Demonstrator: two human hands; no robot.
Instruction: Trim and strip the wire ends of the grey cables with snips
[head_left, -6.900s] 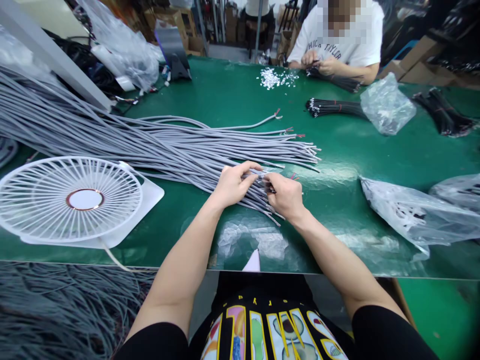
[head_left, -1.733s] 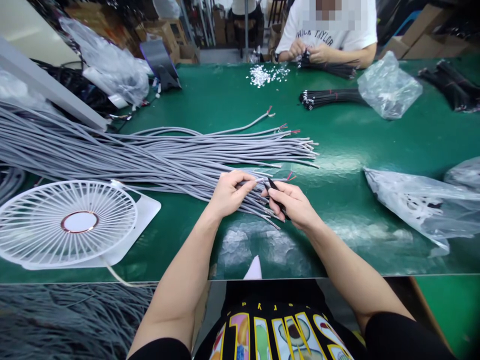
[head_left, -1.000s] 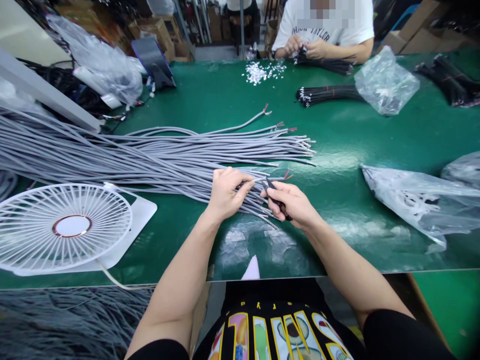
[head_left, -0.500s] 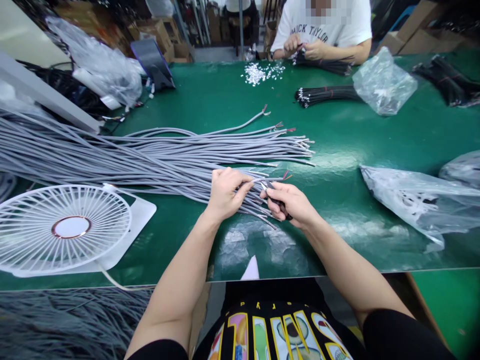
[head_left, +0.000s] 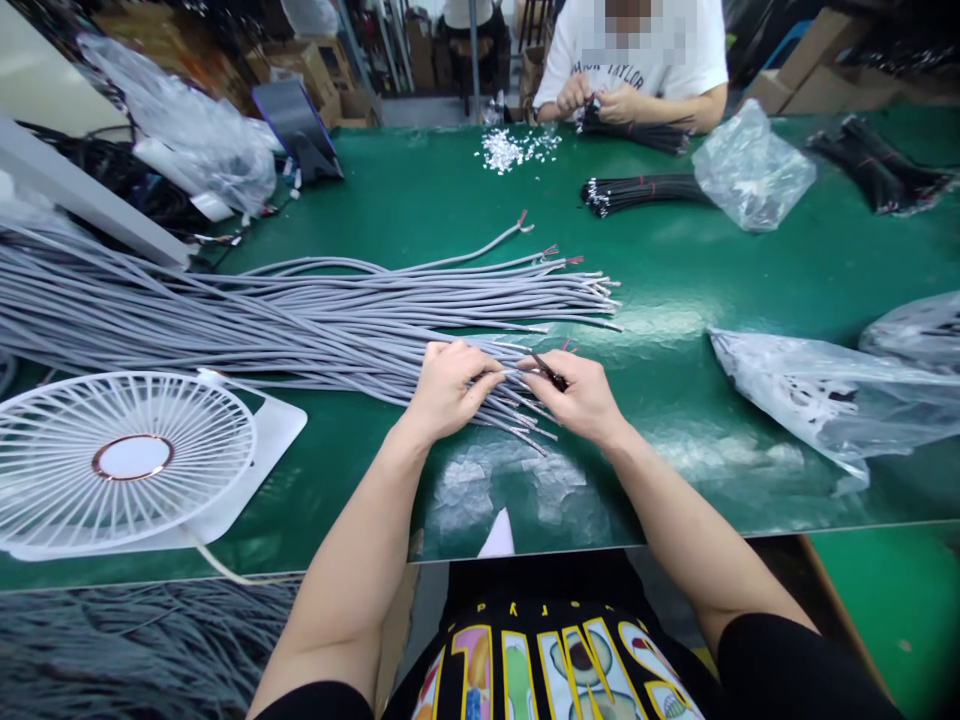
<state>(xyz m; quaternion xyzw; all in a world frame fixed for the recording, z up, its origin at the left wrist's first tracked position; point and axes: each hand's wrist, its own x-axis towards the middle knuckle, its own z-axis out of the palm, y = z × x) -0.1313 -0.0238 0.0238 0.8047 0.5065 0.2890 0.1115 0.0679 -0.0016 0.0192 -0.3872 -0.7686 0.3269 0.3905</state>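
My left hand is closed on a grey cable, pinching it between thumb and fingers near its end. My right hand is closed around small dark-handled cutters, whose jaws are mostly hidden. Its thumb and fingertips also meet the same cable, just right of my left hand. Red wire ends show beyond my right fingers. Under and around both hands lies a large bundle of grey cables, with ends pointing right. Several cables on the far side have bared red and white wires.
A white fan lies at the left. Plastic bags rest at the right. Across the green table, a person handles small parts beside black cable bundles and scattered white bits. More cables lie below the table edge.
My right hand has turned over, palm down, and its fingertips have come onto the cable near my left hand. The cutters have swung with it. The whole view has shifted slightly.
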